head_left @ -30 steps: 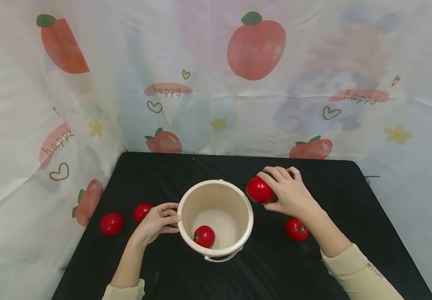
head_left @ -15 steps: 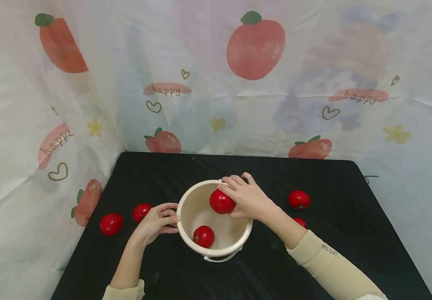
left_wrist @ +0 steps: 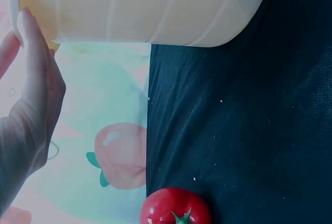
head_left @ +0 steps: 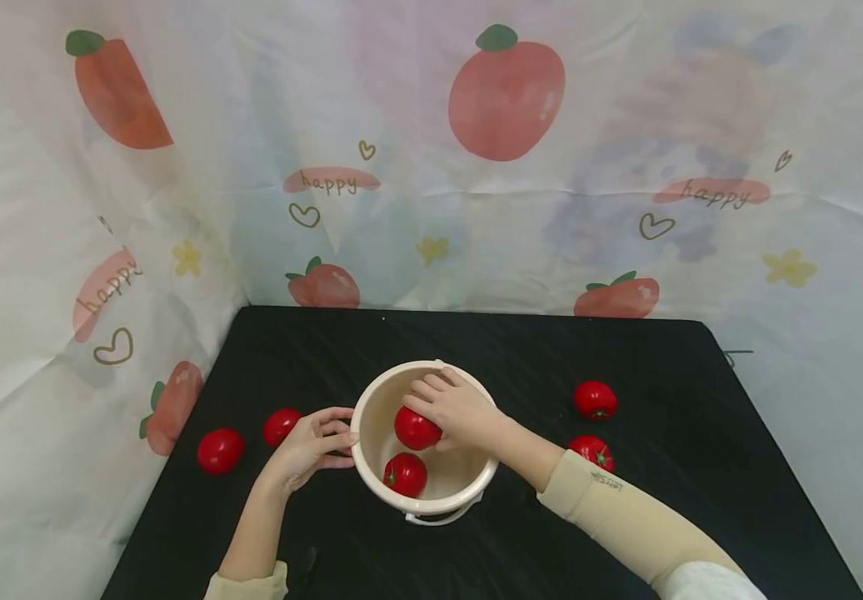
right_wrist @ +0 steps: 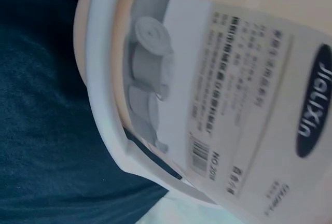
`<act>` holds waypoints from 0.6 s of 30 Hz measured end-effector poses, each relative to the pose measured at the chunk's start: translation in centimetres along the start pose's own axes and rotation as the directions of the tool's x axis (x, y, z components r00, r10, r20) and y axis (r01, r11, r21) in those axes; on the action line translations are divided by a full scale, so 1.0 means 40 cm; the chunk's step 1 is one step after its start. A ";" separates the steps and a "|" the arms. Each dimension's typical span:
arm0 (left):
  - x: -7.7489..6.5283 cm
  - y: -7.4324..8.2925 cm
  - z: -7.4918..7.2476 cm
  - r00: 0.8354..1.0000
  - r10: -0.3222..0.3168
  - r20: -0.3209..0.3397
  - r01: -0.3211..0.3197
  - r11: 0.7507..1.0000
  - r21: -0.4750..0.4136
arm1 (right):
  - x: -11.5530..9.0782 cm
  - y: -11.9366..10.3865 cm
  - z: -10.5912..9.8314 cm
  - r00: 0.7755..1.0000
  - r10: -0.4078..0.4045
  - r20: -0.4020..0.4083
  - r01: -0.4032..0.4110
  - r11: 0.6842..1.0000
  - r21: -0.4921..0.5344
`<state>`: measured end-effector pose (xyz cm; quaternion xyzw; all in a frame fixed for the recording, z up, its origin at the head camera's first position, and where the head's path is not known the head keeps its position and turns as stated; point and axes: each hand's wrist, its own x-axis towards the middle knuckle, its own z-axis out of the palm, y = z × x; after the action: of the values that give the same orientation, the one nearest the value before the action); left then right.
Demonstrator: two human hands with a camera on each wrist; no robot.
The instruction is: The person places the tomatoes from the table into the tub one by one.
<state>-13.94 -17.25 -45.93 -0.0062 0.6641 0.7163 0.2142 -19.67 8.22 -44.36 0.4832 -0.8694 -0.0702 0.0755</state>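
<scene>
A cream bucket [head_left: 367, 492] stands mid-table with its mouth upward. My left hand [head_left: 311, 450] holds its rim on the left side; the left wrist view shows the fingers [left_wrist: 35, 53] right at the rim. Reaching down into the bucket, my right hand [head_left: 461, 412] grips a red tomato [head_left: 415, 428]. Another tomato [head_left: 405, 475], with a green stem, lies on the bucket floor below it. The right wrist view shows only the bucket's outer label [right_wrist: 233, 105] and white handle [right_wrist: 101, 79], with the hand itself out of sight.
Two tomatoes lie left of the bucket, one farther out [head_left: 220, 451] and one beside my left hand [head_left: 280, 426]. To the right are a back tomato [head_left: 595, 400] and a front tomato [head_left: 591, 452] near my right sleeve. A printed curtain [head_left: 416, 233] borders the black table [head_left: 521, 542].
My right hand has carried its tomato leftward from beside the bucket, over the rim and down inside. The left hand stays at the rim.
</scene>
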 end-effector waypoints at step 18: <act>-0.003 0.001 0.002 1.000 -0.002 -0.001 0.002 1.000 -0.006 | 0.036 -0.024 0.046 0.992 -0.107 0.065 0.119 0.969 -0.218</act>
<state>-13.82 -17.21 -45.86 -0.0076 0.6621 0.7180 0.2146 -19.99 6.59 -46.26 0.5184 -0.8289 -0.1837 0.1019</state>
